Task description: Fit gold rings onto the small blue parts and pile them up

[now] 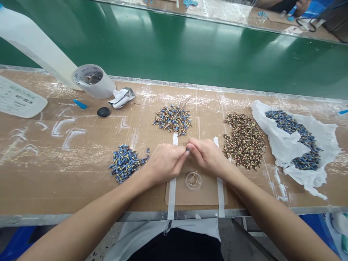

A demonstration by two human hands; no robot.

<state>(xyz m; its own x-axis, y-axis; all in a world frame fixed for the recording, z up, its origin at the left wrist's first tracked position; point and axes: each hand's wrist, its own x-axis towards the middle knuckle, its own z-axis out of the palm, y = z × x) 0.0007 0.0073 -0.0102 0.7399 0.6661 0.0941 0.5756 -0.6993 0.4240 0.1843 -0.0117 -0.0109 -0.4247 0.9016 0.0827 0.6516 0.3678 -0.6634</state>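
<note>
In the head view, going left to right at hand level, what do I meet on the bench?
A pile of blue parts, left hand, right hand, pile of brown parts, blue parts on a white sheet.

At ten o'clock, a tape roll (94, 88) beside crumpled white cloth (121, 98), a black disc (103, 112) near; at twelve, a green conveyor belt (174, 47).

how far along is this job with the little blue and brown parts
Hard to judge exactly. Possibly done: the mixed blue-and-brown heap ahead of the hands, though that is a guess. In hand: a tiny blue piece pinched between the left hand and right hand. Left: the large brown heap, the blue heap on white plastic, and the smaller blue heap.
</note>
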